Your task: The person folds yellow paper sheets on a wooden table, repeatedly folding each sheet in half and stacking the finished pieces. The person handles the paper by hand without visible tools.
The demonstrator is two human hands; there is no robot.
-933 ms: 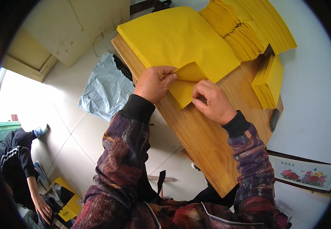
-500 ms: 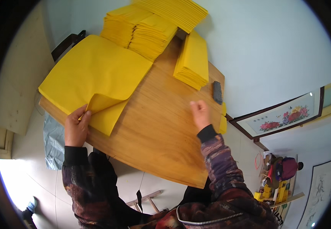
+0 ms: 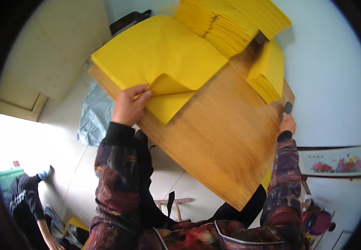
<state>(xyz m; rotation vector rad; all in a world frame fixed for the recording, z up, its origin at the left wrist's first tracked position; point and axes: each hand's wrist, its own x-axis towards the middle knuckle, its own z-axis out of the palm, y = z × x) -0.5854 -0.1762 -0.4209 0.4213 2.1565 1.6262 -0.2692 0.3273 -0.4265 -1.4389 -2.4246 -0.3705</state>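
Observation:
My left hand [image 3: 131,105] is closed in a pinch on the near corner of a large yellow sheet [image 3: 168,50], lifting and folding that corner back. More yellow material of the same size lies flat beneath it. At the right edge of the wooden table [image 3: 213,137], my right hand [image 3: 288,123] has its fingers closed on the near end of a small dark grey block [image 3: 287,108]. The far end of the block sticks out past my fingers. Just beyond it lies a folded yellow stack [image 3: 271,71].
Thick piles of folded yellow sheets [image 3: 213,25] stand at the table's far side against the wall. A silver-grey plastic sheet [image 3: 95,114] hangs by the left edge. Another person [image 3: 26,204] sits at lower left. A framed flower picture [image 3: 336,162] is at right.
My right hand has moved right and taken hold of the grey block at the table edge. My left hand still pinches the sheet's corner. The whole view has turned and shifted.

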